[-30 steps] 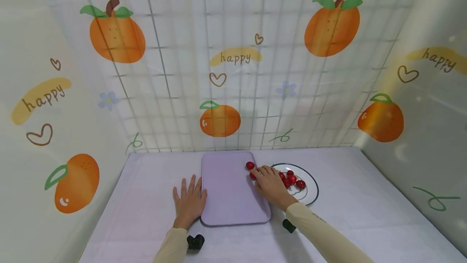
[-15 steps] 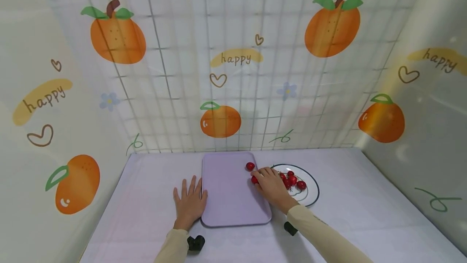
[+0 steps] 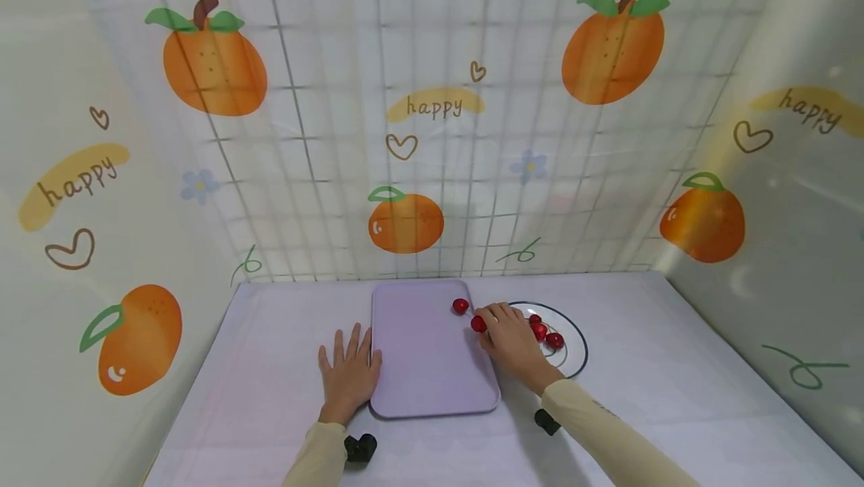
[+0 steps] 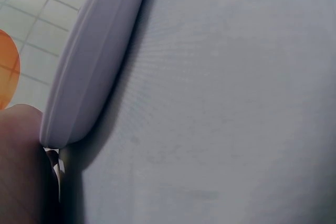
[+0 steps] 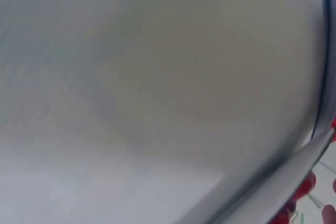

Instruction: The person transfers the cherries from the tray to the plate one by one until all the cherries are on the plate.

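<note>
On the table, a lilac tray point(image 3: 432, 352) lies with one red cherry point(image 3: 460, 306) near its right edge. My right hand point(image 3: 509, 338) pinches another cherry point(image 3: 478, 324) at its fingertips, over the gap between the tray's right edge and the plate. My left hand point(image 3: 349, 373) lies flat, fingers spread, beside the tray's left edge, its thumb against the rim; the left wrist view shows the tray's side wall point(image 4: 100, 61) close to the hand. Behind my right hand, a white plate point(image 3: 575, 356) with a dark rim carries several cherries point(image 3: 554, 341), some hidden by the hand.
A white cloth covers the table point(image 3: 270, 337). Behind it hangs a printed curtain point(image 3: 472, 194) with oranges and a grid. Black camera mounts point(image 3: 361, 448) sit at both wrists. In the right wrist view, the plate's edge point(image 5: 283, 182) is close by.
My right hand has moved slightly right toward the plate, and the cherry at its fingertips has moved with it, off the tray's edge. My left hand has stayed put.
</note>
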Motion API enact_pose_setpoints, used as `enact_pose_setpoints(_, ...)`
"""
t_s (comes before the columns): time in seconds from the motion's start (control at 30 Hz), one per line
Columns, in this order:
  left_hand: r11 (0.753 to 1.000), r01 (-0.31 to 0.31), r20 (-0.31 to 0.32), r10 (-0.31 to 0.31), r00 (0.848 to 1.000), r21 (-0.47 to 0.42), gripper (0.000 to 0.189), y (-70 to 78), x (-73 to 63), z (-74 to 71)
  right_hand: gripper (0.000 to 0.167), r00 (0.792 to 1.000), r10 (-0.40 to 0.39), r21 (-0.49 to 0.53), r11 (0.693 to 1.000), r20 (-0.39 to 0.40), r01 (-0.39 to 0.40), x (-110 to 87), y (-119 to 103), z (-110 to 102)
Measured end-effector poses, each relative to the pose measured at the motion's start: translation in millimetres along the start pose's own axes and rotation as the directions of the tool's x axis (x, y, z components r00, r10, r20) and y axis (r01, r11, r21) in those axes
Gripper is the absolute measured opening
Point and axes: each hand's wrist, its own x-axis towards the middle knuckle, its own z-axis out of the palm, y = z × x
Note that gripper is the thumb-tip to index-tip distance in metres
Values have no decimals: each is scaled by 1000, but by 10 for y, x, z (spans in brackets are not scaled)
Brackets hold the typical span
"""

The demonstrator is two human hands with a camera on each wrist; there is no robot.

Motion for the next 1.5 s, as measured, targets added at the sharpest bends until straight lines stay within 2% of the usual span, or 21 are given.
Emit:
enact_pose_setpoints(0.23,1000,0,-9,0,1000,-11,60,-20,9,3,40,996,25,-23,999,-82,-27,-27,117,-65)
enact_pose_setpoints(0.43,1000,-1,-12,1,1000,4,59,-30,-2,-7,47,995,43,-24,999,-93,-46,-84,237,-93)
enact_pose_setpoints(0.67,1000,-2,-5,2,1000,5,60,-38,3,3,38,992,32,-60,997,-119,-40,-146,328,-92)
enact_pose_setpoints(0.8,1000,-8,-14,8,1000,9,61,-68,44,33,38,989,28,-59,998,-147,-37,-152,360,-91)
enact_pose_setpoints(1.03,1000,-7,-4,8,1000,24,61,-80,89,49,39,989,48,-103,993,-137,-63,-188,407,-84)
enact_pose_setpoints(1.33,1000,-5,7,5,1000,12,61,-61,59,58,36,980,30,-110,992,-198,-53,-252,443,-75)
enact_pose_setpoints(1.5,1000,1,9,-1,1000,11,61,-48,34,74,37,985,47,-104,993,-165,-65,-279,427,-69)
